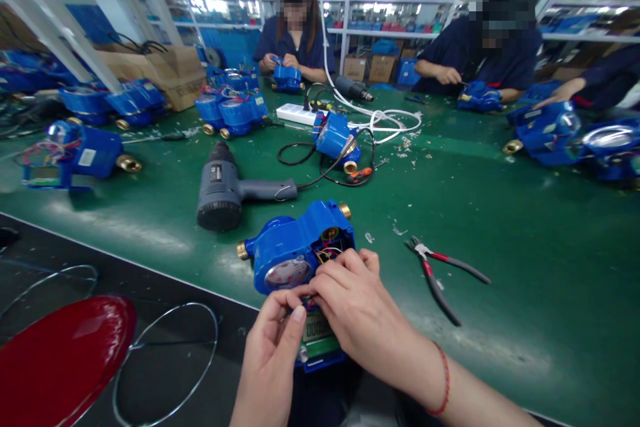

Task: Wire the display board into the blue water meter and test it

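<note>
A blue water meter [280, 243] with brass threaded ends lies on the bench edge in front of me, its side compartment open with coloured wires [327, 252] inside. Below it, partly covered by my hands, is a blue-framed display module [320, 340] with a green circuit board and a digit screen. My left hand [277, 340] pinches thumb and fingers together at the module's upper edge, where thin wires show. Over the same spot my right hand [360, 307] bends its fingers down, their tips meeting the left ones. What the fingertips grip is hidden.
A grey heat gun [225, 190] lies beyond the meter; red-and-grey cutting pliers [435, 263] lie at right. Another meter [335, 137], cables and a white power strip [297, 113] are farther back. Co-workers handle meters across the bench [525, 233]. A red stool [65, 360] stands lower left.
</note>
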`<state>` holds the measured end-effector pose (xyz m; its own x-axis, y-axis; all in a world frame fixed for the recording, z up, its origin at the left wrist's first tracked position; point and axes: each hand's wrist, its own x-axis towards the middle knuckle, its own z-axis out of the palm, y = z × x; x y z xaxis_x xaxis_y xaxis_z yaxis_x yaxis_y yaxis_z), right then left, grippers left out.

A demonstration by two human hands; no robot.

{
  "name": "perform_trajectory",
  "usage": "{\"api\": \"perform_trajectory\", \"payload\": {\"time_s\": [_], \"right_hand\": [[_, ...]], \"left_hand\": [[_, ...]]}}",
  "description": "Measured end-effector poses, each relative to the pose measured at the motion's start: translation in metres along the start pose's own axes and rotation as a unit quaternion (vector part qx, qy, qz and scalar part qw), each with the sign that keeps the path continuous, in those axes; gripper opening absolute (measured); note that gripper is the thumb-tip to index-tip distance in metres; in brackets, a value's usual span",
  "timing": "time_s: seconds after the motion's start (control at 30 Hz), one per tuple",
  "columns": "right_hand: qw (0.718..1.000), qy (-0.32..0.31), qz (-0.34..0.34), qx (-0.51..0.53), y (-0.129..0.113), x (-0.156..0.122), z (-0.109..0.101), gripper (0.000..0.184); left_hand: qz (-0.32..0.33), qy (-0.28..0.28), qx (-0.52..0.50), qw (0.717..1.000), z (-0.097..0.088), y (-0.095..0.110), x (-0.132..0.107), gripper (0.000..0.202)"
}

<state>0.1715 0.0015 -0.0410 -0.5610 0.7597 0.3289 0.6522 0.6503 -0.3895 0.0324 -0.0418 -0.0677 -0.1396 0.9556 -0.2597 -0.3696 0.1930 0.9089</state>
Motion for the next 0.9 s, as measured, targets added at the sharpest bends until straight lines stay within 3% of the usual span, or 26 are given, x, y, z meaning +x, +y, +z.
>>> {"api": "perform_trajectory", "payload": {"time_s": [0.2,0.33,0.6,0.9], "right_hand": [[0.973,0.028,0.069,0.220,0.003,0.001,-0.004,0.016],[0.951,0.032,0.108,0.288,0.004,0.004,-0.009,0.023],[0.951,0.104,0.062,0.283,0.010,-0.002,-0.002,0.016],[0.978,0.130,-0.058,0.153,0.016,-0.002,0.003,0.005]], "left_hand": [[0.036,-0.008,0.115,0.993,-0.002,0.002,0.001,0.014],[0.045,-0.034,0.179,0.982,-0.004,0.004,-0.003,0.017],[0.074,0.002,0.173,0.982,0.001,0.003,-0.002,0.018],[0.082,0.002,0.197,0.977,-0.002,0.007,-0.003,0.017]]}}
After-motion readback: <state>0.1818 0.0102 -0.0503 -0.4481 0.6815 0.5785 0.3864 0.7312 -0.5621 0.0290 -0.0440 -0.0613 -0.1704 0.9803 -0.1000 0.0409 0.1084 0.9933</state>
